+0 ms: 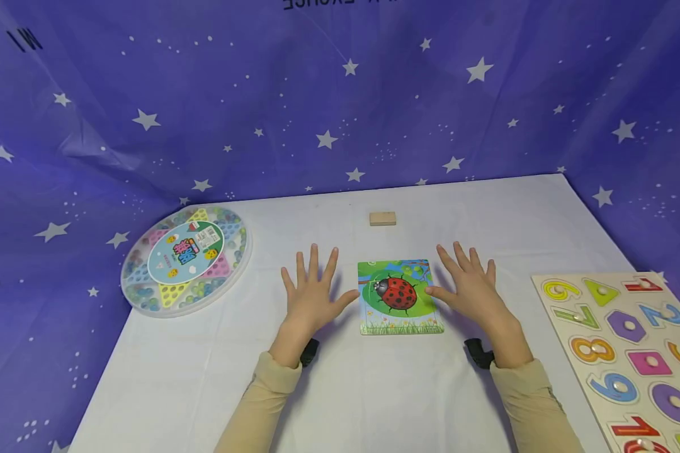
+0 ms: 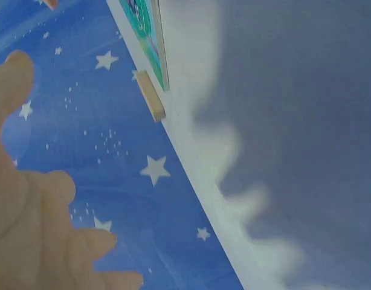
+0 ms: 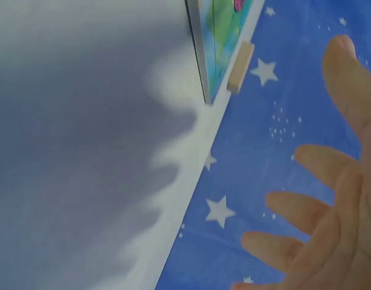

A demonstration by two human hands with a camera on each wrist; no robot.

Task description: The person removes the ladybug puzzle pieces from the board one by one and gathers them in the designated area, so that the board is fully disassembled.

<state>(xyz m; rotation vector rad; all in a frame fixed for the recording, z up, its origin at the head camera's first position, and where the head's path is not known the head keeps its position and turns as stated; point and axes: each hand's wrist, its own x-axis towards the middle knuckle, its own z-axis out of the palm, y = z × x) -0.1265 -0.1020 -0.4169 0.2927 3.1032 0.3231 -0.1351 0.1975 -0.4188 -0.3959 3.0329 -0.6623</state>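
A square ladybug picture puzzle (image 1: pixel 398 297) lies flat on the white table in the head view, showing a red spotted beetle on green. On its left side is my left hand (image 1: pixel 311 301), fingers spread and holding nothing, thumb pointing at the puzzle's left edge. My right hand (image 1: pixel 476 292) is spread likewise on the other side, its thumb tip overlapping the puzzle's right edge in this view. Both wrist views show the palms raised over the table, with finger shadows on the cloth. Beyond the puzzle lies a small wooden block (image 1: pixel 382 218).
At the left stands a round clear-lidded game box (image 1: pixel 187 261) with marbles and a star board. A wooden number-and-shape peg board (image 1: pixel 629 352) lies at the right, running out of view. A purple star-patterned cloth (image 1: pixel 340 100) hangs behind the white table (image 1: pixel 317 402).
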